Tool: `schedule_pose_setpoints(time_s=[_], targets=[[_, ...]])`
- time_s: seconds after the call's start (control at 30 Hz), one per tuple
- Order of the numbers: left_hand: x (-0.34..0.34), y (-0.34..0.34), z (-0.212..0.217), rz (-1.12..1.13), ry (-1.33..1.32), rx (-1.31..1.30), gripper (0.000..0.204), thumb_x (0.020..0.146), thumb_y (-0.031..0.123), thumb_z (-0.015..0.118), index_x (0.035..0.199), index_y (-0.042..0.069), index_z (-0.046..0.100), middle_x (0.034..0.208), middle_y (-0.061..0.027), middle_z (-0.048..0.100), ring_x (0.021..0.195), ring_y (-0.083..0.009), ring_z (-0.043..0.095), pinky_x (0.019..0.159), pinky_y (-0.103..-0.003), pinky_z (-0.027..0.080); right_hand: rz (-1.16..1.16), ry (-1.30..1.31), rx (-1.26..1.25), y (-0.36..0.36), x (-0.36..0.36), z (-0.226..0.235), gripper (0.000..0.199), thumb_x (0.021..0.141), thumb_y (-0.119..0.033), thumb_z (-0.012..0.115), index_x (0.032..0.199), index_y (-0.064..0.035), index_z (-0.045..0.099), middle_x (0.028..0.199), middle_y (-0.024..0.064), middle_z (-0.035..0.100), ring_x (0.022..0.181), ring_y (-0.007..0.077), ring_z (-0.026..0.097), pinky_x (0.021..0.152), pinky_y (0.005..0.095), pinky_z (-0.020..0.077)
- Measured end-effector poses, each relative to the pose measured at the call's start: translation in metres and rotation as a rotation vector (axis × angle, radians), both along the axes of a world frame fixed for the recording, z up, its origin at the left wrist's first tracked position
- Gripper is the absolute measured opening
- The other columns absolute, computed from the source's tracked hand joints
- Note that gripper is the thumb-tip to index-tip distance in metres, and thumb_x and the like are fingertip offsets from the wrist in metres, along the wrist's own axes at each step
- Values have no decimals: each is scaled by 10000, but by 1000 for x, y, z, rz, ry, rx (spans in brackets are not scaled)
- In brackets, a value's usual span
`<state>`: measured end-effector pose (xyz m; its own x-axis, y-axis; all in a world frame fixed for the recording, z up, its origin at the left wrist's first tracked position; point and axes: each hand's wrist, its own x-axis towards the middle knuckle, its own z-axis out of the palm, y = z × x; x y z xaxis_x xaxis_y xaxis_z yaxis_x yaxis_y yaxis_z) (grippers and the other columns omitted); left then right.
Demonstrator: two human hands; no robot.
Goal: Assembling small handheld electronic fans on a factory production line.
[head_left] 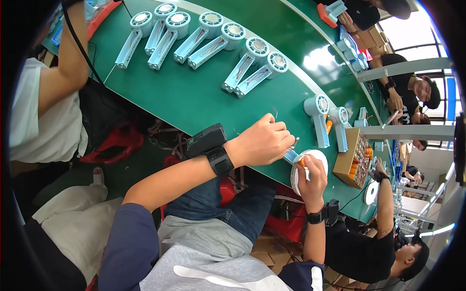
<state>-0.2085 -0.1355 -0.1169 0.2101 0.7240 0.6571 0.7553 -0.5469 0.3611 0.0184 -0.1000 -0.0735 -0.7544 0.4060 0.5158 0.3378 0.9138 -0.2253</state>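
My left hand (267, 140) is closed just over the table's front edge, its fingers curled so that what they grip is mostly hidden. A small reddish wire end (296, 141) sticks out by its fingertips. Between my two hands shows a short light blue piece (291, 155). My right hand (313, 179) pinches an orange cylindrical battery (303, 161). Behind and beneath those fingers is a white round piece (318, 156) with a thick rim; I cannot tell its kind. Two light blue handheld fan housings (320, 127) (341, 131) stand beyond my right hand.
Several more open-handled fan housings (208, 46) lie across the green table (160, 92). A cardboard box (345, 162) of orange batteries sits at the right. Co-workers are close on both sides: an arm (73, 53) at left, a hand (379, 170) at right. A black cable (80, 43) hangs at upper left.
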Motion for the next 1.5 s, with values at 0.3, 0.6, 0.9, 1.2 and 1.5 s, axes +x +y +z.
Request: schedule_pose_setpoints(time_s=[0.3,0.6,0.9,1.2,1.5], targets=[[9,8,7,19,-93,-21,117,876,165,682,857,76,609,767,-18,609,798,-187,616,752,-368,447,-38,-407,101,11,-17,34,264,825,-133,766,1070,-88,679,1079,68,665,1045,314,608,970,503,452],[10,14,23,9,-120,-54,97,888,145,665,863,67,614,807,-33,647,861,-190,647,775,-367,455,8,-388,101,27,-28,18,252,813,-223,759,1025,-109,687,1113,47,648,1157,290,575,1086,521,380],[32,5,39,10,62,-5,89,871,124,657,828,94,586,765,-16,598,830,-175,628,739,-349,421,93,-365,57,20,-9,38,242,826,-230,761,965,-66,650,1017,78,659,1070,260,624,967,424,477],[54,4,43,-35,-8,-69,59,870,90,652,861,80,594,809,-16,618,825,-178,626,749,-352,422,84,-203,-7,17,14,40,209,825,-188,775,850,-56,616,907,61,686,893,244,687,632,321,551],[63,6,47,7,-16,-86,59,868,67,660,878,65,602,843,-38,634,828,-198,623,774,-371,435,1,-26,-135,17,95,64,254,795,-2,784,880,-34,547,973,158,711,824,320,710,658,356,564]])
